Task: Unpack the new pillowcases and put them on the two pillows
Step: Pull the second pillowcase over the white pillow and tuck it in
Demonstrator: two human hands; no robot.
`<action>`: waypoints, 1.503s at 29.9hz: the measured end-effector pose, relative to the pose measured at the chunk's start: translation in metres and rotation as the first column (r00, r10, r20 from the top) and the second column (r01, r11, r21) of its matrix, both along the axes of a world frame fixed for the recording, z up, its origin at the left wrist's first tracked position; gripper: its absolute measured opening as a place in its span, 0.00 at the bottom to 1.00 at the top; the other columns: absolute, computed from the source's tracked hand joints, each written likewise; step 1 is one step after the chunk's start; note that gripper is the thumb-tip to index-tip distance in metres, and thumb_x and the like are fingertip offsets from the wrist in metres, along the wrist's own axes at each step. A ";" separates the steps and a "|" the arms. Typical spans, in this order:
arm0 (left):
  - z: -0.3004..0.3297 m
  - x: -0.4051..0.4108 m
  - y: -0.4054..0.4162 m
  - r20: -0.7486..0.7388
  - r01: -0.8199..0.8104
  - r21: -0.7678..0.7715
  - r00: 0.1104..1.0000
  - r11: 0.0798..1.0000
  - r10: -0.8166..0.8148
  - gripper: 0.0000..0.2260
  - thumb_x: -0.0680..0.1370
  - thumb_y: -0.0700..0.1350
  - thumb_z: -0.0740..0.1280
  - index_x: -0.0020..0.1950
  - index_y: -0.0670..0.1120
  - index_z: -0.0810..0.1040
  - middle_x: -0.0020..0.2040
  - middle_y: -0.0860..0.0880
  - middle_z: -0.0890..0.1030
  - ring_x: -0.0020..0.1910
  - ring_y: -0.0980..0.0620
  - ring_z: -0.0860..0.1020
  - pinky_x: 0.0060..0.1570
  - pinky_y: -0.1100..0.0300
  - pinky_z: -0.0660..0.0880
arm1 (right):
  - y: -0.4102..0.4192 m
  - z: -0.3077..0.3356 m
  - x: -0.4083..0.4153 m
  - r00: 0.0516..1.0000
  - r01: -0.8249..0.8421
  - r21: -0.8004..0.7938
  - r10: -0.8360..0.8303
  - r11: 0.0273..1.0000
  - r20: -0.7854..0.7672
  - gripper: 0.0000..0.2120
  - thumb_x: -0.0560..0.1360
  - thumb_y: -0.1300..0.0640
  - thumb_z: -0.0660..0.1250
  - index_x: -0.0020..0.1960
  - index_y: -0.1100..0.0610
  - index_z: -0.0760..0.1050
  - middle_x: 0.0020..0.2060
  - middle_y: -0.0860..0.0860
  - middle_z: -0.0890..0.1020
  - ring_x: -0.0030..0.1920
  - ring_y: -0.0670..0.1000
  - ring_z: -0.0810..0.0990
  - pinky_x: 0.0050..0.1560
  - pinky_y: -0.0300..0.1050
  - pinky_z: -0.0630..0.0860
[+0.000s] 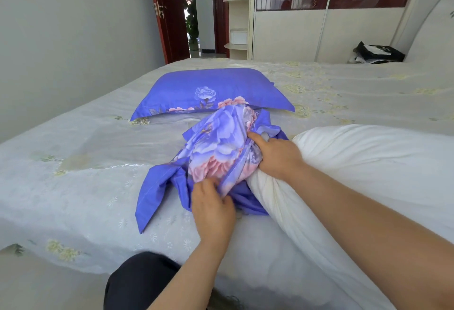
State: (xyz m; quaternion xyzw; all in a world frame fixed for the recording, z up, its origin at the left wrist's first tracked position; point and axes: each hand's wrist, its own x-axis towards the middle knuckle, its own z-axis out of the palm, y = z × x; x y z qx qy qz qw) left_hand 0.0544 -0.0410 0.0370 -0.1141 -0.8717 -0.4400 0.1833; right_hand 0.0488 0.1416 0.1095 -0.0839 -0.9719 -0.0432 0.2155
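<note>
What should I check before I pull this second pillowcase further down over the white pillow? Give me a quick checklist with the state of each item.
1. First pillow already covered and set aside on the bed: ok.
2. End of the white pillow inside the floral pillowcase: ok, one end is in, most of the pillow is bare.
3. Left hand gripping the pillowcase fabric: ok.
4. Right hand holding at the case opening where the pillow enters: ok.
5. Pillowcase lying smooth: not ok, it is bunched and crumpled.
6. Pillow corners seated in the case corners: cannot tell, hidden by fabric.
</note>
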 end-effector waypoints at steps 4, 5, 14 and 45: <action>-0.020 -0.017 -0.020 0.449 -0.446 0.362 0.853 0.818 0.267 0.12 0.69 0.42 0.72 0.47 0.38 0.75 0.47 0.37 0.77 0.49 0.39 0.74 0.46 0.50 0.70 | 0.001 0.005 -0.009 0.991 0.031 -0.124 -0.015 0.992 0.133 0.21 0.77 0.48 0.56 0.70 0.43 0.62 0.61 0.49 0.76 0.55 0.58 0.78 0.48 0.45 0.70; -0.018 -0.018 -0.020 0.542 -0.480 0.470 0.819 0.741 0.187 0.12 0.70 0.43 0.72 0.47 0.38 0.76 0.47 0.37 0.79 0.45 0.42 0.76 0.43 0.52 0.72 | 0.003 0.010 -0.012 0.988 0.025 -0.160 0.000 0.987 0.153 0.17 0.77 0.46 0.56 0.66 0.44 0.66 0.61 0.48 0.75 0.57 0.57 0.77 0.51 0.45 0.70; 0.029 -0.031 0.015 0.419 -0.233 0.908 0.494 0.348 -0.762 0.17 0.76 0.51 0.68 0.63 0.47 0.76 0.57 0.46 0.82 0.56 0.47 0.80 0.53 0.51 0.76 | 0.004 0.055 -0.020 0.935 -0.052 -0.730 0.290 0.681 0.204 0.03 0.76 0.53 0.67 0.47 0.51 0.74 0.42 0.47 0.76 0.44 0.46 0.74 0.44 0.37 0.68; 0.023 -0.027 0.027 0.229 0.327 0.750 0.687 0.575 -0.689 0.10 0.78 0.52 0.66 0.49 0.46 0.79 0.46 0.48 0.83 0.47 0.50 0.80 0.52 0.54 0.76 | 0.050 0.072 -0.001 0.887 -0.109 -0.978 -0.427 0.178 -0.176 0.15 0.72 0.60 0.71 0.57 0.66 0.76 0.46 0.55 0.79 0.45 0.51 0.78 0.34 0.36 0.71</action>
